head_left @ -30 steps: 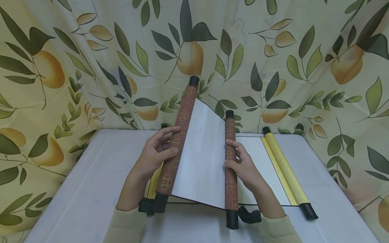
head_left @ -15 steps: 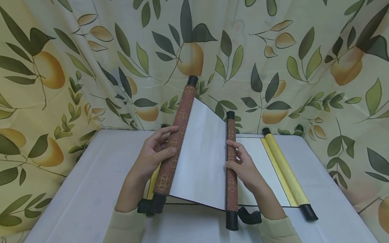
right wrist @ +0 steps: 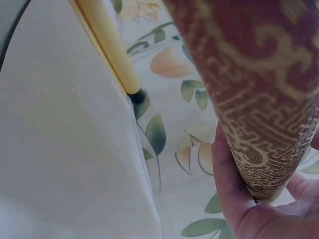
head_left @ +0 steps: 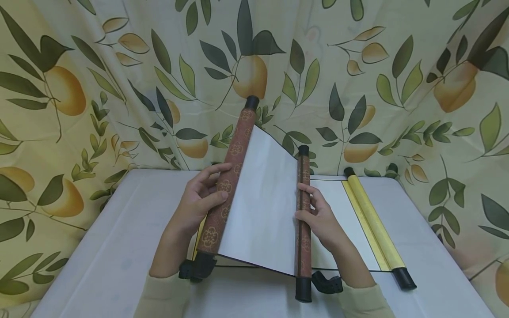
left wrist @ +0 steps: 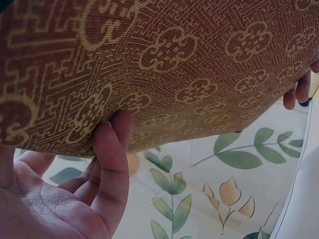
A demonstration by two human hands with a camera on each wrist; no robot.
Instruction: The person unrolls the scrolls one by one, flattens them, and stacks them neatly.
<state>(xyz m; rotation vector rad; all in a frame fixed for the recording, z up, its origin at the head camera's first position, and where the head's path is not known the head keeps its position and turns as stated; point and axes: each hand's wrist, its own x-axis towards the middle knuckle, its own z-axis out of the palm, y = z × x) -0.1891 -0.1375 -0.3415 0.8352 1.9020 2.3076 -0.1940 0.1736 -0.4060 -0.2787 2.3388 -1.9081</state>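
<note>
Left hand (head_left: 199,194) grips the left roll (head_left: 238,145) of a red-brown scroll (head_left: 260,203), thumb and index finger set apart along its surface, the other fingers bent; right hand (head_left: 318,212) grips the right roll (head_left: 305,254), fingers above and thumb below in the head view, with the left wrist view and the right wrist view confirming contact at each roll; the scroll is raised between the two hands, its white sheet exposed from roll to roll; the left roll leans, upper end to the right, and the right roll stands nearly vertical in the head view; both rolls carry a pale gold floral pattern and black end caps; a black device (head_left: 328,282) sits at the right wrist and a similar one at the left; pale sleeves (head_left: 366,302) cover the forearms; behind and below the raised scroll, a yellow scroll (head_left: 374,221) lies spread on the desk (head_left: 131,225), its white sheet partly hidden, its right roll slanting and black-capped at both ends; the desk covering is whitish; beyond it hangs a cream fabric (head_left: 131,84) printed with orange fruit and green leaves.
</note>
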